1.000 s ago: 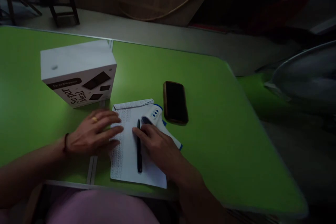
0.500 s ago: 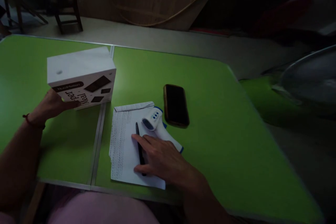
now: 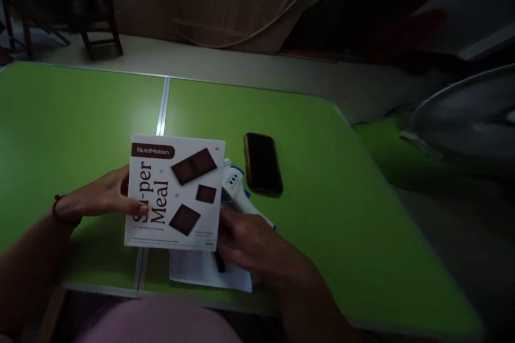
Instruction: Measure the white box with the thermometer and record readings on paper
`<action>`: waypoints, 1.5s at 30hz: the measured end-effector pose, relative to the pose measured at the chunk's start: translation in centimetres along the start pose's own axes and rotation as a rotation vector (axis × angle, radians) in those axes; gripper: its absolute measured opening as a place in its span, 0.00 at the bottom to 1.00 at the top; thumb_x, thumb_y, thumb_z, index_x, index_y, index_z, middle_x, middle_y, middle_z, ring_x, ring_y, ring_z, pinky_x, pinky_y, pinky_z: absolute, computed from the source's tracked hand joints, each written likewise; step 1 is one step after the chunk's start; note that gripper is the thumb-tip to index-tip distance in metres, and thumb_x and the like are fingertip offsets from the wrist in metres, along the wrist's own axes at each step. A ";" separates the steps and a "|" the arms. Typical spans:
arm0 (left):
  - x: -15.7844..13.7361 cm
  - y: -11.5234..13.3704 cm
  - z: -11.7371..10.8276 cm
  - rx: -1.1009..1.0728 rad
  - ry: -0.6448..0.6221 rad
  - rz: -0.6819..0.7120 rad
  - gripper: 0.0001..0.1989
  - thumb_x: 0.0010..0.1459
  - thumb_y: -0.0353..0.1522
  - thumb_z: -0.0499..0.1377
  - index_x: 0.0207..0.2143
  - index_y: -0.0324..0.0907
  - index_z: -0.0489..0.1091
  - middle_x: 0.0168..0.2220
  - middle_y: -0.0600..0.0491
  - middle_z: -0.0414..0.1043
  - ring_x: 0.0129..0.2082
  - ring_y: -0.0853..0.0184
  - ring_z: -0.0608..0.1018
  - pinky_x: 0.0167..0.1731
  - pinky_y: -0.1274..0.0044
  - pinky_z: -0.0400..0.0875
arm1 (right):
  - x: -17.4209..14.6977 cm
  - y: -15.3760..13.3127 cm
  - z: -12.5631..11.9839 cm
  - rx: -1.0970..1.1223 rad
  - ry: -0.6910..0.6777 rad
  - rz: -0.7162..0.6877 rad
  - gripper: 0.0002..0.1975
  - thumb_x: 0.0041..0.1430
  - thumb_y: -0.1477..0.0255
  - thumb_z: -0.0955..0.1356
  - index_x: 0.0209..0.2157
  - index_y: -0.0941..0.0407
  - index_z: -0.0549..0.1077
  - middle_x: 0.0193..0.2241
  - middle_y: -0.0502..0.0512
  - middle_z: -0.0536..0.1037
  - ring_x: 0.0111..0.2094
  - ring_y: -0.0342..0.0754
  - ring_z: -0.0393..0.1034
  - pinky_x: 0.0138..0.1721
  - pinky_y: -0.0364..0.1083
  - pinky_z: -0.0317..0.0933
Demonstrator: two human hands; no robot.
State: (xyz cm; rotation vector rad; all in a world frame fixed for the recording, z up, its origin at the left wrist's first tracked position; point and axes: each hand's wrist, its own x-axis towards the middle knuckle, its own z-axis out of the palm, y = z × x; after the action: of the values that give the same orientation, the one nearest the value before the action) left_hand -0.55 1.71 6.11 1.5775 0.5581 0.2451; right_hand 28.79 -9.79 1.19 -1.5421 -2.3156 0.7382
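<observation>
My left hand (image 3: pixel 110 193) is closed on the left side of a white food box (image 3: pixel 187 169), its thumb across the front. The box is held up over the table, its front facing me, with "NutriMotion", "Su-per Meal" and brown bar pictures on it. At the box's right edge is my right hand (image 3: pixel 257 241); its fingers are hidden behind the box, so I cannot tell whether they touch it. Below the box, part of a black pen (image 3: pixel 219 262) shows on the paper sheets (image 3: pixel 193 269). A white and blue infrared thermometer (image 3: pixel 245 201) lies just beyond my right hand.
A dark phone (image 3: pixel 263 163) lies on the green table (image 3: pixel 341 214), right of the thermometer. A metal seam (image 3: pixel 162 110) crosses the tabletop. Beyond the far edge stand a dark chair (image 3: pixel 98 21) and a wooden panel (image 3: pixel 225 0). A round fan-like object (image 3: pixel 470 118) is at the right.
The box has come right and nearer to me in my left hand, turning its front toward me. It now covers most of the paper and pen. My right hand's fingers have gone behind it.
</observation>
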 end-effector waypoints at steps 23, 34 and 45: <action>0.4 -1.4 0.7 -0.094 0.017 0.055 0.18 0.57 0.28 0.64 0.47 0.40 0.63 0.43 0.42 0.80 0.40 0.58 0.84 0.31 0.72 0.82 | -0.6 -1.4 0.1 0.871 0.617 0.319 0.25 0.50 0.50 0.70 0.42 0.54 0.77 0.26 0.56 0.75 0.24 0.53 0.70 0.22 0.49 0.63; -0.3 -1.5 1.0 -0.021 0.136 -0.131 0.29 0.53 0.40 0.70 0.48 0.42 0.57 0.47 0.43 0.78 0.43 0.55 0.83 0.36 0.68 0.82 | -0.1 -4.4 1.0 1.169 0.236 0.426 0.20 0.49 0.53 0.71 0.29 0.57 0.77 0.24 0.55 0.75 0.24 0.46 0.65 0.25 0.45 0.62; -0.4 -1.4 1.0 0.001 0.141 -0.176 0.31 0.53 0.44 0.69 0.50 0.42 0.58 0.48 0.44 0.77 0.44 0.55 0.82 0.39 0.65 0.81 | 0.7 -5.6 0.5 1.222 0.157 0.478 0.17 0.47 0.56 0.71 0.27 0.57 0.74 0.21 0.54 0.77 0.22 0.48 0.69 0.25 0.47 0.63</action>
State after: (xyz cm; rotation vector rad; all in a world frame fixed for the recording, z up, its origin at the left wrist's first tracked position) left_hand -0.72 0.67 4.72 1.5090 0.8021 0.2235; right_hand 23.87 -11.04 3.76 -1.3635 -0.9026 1.6230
